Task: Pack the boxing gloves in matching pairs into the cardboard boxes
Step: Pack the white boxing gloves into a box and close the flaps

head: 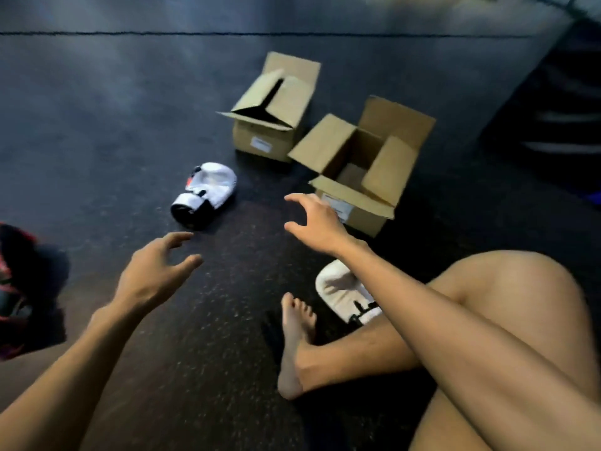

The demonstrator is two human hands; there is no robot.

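Observation:
A white boxing glove (208,193) with a black cuff lies on the dark floor, just beyond both hands. My left hand (156,271) hovers open below it, fingers spread. My right hand (313,222) is open too, to the glove's right and in front of the near cardboard box (357,209). That box stands with its flaps up and looks empty inside. A second white glove (341,291) lies by my bent leg, partly hidden under my right forearm. The far cardboard box (266,138) has its flaps partly folded in.
A black and red glove (13,288) lies at the left edge, cut off by the frame. My bare foot (296,346) and crossed legs fill the lower right. A dark stepped structure (559,109) rises at the right.

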